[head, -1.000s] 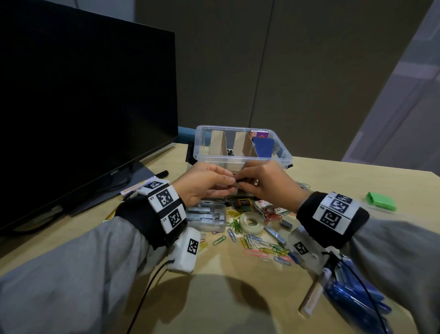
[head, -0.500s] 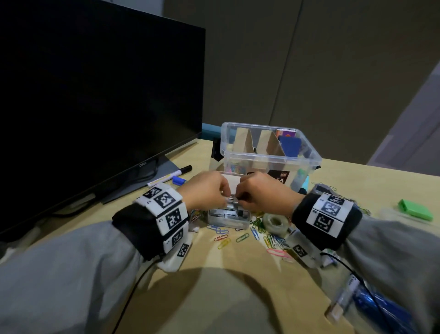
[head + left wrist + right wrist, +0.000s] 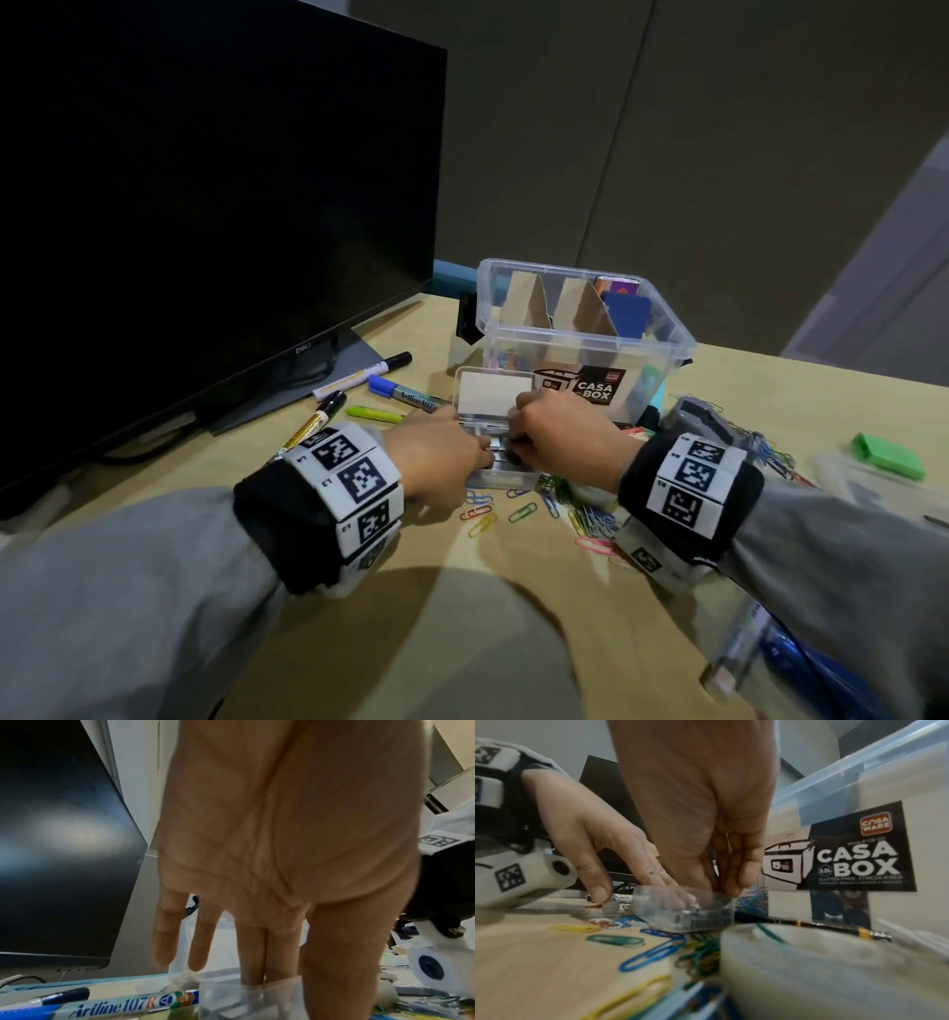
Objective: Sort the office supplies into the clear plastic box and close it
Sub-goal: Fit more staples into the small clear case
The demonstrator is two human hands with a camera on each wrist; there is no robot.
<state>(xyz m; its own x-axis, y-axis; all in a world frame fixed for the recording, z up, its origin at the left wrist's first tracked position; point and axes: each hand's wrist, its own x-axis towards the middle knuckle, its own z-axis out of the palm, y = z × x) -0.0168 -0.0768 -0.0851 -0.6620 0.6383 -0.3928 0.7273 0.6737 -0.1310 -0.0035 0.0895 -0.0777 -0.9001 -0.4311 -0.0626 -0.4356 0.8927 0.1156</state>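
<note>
— Where's the small clear plastic case of staples (image 3: 500, 470)?
— On the wooden desk (image 3: 513, 616), just before the large clear plastic box (image 3: 580, 329), between both hands.
— And the hands?
— Left hand (image 3: 436, 457) has straight fingers reaching into it; right hand (image 3: 560, 437) has fingertips bunched inside — on what, I cannot tell.

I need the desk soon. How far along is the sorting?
Early. Done: a few items stand in the open box. In hand: both hands work in a small staple case. Left: paper clips, markers, tape, then closing the box.
</note>
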